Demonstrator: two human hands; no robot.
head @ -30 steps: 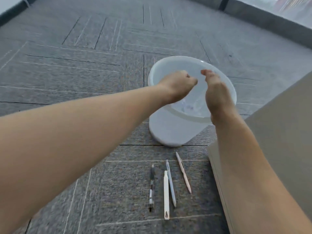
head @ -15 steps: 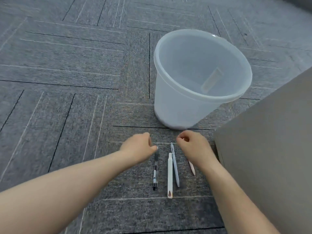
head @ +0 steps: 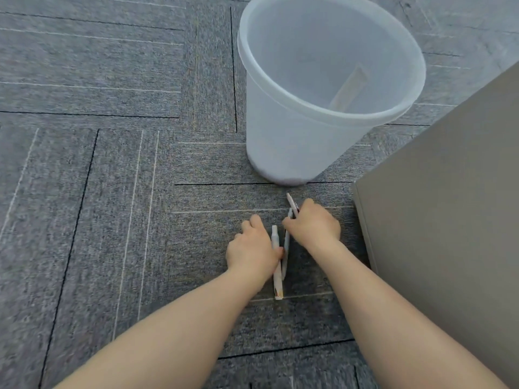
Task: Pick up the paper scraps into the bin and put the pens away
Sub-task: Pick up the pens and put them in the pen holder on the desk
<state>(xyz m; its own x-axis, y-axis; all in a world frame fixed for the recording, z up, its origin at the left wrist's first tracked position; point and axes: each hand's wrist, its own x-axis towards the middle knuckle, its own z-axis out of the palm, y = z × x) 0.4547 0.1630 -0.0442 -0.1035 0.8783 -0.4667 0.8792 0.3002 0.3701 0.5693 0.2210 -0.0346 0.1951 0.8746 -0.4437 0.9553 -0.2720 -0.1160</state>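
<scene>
Both hands are down on a row of pens on the grey carpet, just in front of the translucent white bin [head: 280, 141]. My left hand [head: 251, 249] is curled over the left side of the row, thumb against the white pen [head: 277, 279], whose lower end sticks out toward me. The dark pen is hidden under that hand. My right hand [head: 316, 227] is closed over the pink pen [head: 291, 203], whose tip pokes out toward the bin, and touches the grey-blue pen [head: 286, 242]. No paper scraps show on the floor.
A tall grey cabinet [head: 449, 206] stands right beside my right arm, its corner close to the pens. The bin stands upright on the carpet tiles [head: 112, 178], which spread out to the left.
Both hands came down from over the bin's mouth to the pens and closed on them. The pens have been pushed closer together, and the view has tilted down.
</scene>
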